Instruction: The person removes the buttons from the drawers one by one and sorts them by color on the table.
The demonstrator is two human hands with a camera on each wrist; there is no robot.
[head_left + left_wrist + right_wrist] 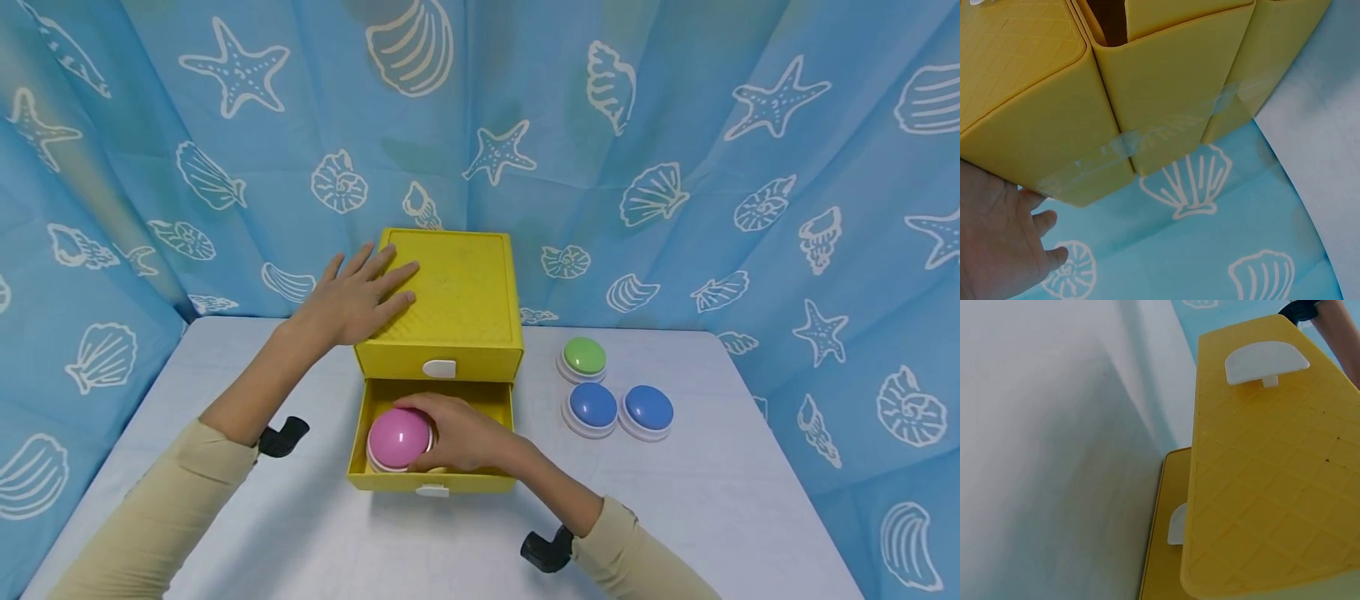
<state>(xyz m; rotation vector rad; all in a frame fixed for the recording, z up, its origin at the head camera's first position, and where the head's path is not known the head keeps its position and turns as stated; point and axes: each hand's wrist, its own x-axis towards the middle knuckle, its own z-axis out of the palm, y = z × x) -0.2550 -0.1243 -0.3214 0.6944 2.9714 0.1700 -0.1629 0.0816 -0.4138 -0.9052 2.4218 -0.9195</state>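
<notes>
- You're seemingly positioning the pink button (397, 437) in the drawer (480, 482), right grip (463, 433) clasping
- Left grip (348, 302), spread, is touching the cabinet (461, 283)
- Next is probably needing it steady

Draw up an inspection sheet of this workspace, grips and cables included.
Surface: white tabletop, shadows visible.
Job's things: glossy pink dome on a white base, inside the pulled-out drawer of a boxy yellow drawer unit.
Clutter: glossy green dome, left blue dome and right blue dome, all on white bases, right of the unit.
Grips: left grip rests on the unit's left top edge; right grip holds the pink dome.
Cables: nothing seen.
Surroundings: blue fabric curtain with white seashell and starfish prints.
</notes>
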